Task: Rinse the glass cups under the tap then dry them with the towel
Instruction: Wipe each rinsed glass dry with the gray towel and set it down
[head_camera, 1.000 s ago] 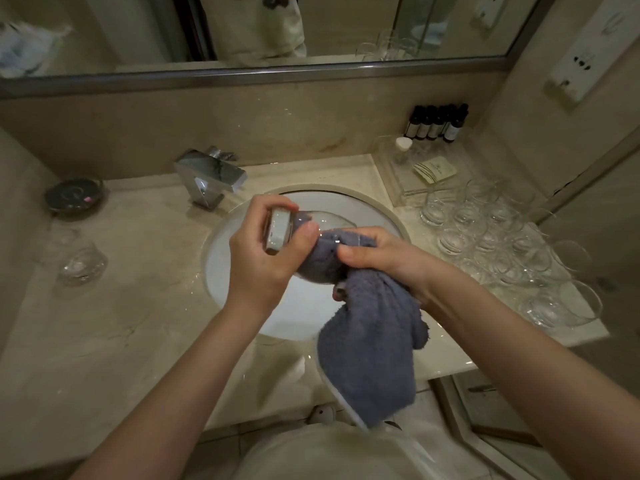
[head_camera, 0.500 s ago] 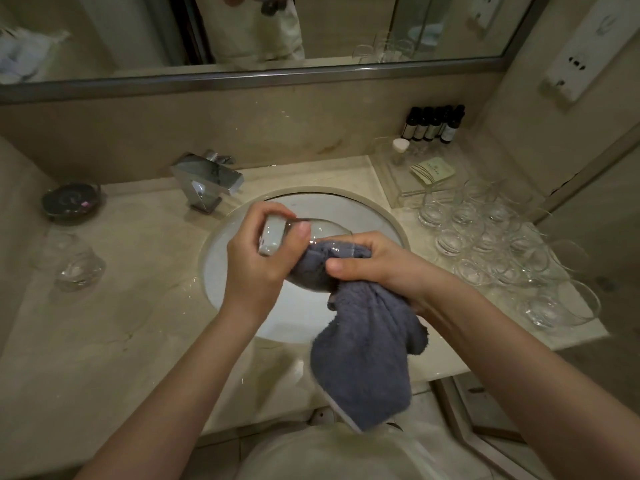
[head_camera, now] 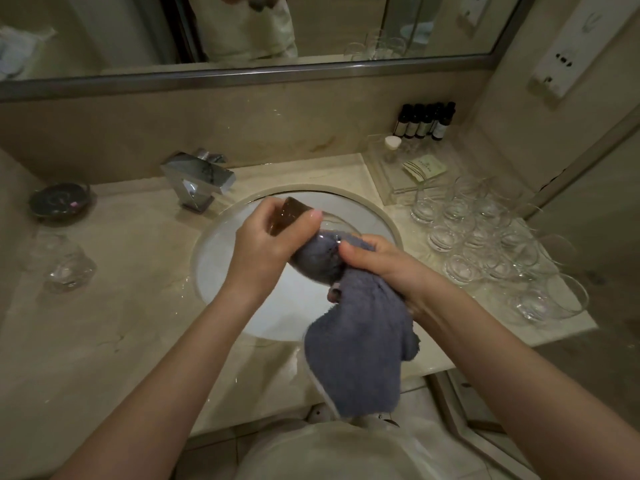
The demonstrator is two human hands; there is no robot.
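Observation:
Over the white sink my left hand grips a clear glass cup by its thick base, the cup lying on its side. My right hand holds the grey towel, part of it pushed into the cup's mouth and the rest hanging down. Several clear glass cups stand grouped on the counter to the right. One more glass cup stands alone on the left of the counter. The square chrome tap is behind the sink, with no water running.
A dark soap dish sits at the far left. Small dark bottles and a clear tray with a sachet stand in the back right corner. A mirror runs along the wall. The counter's front edge lies near my body.
The cup has turned in my left hand, so its base now looks dark instead of pale. My right hand has twisted the towel inside the cup. Both hands stay over the sink.

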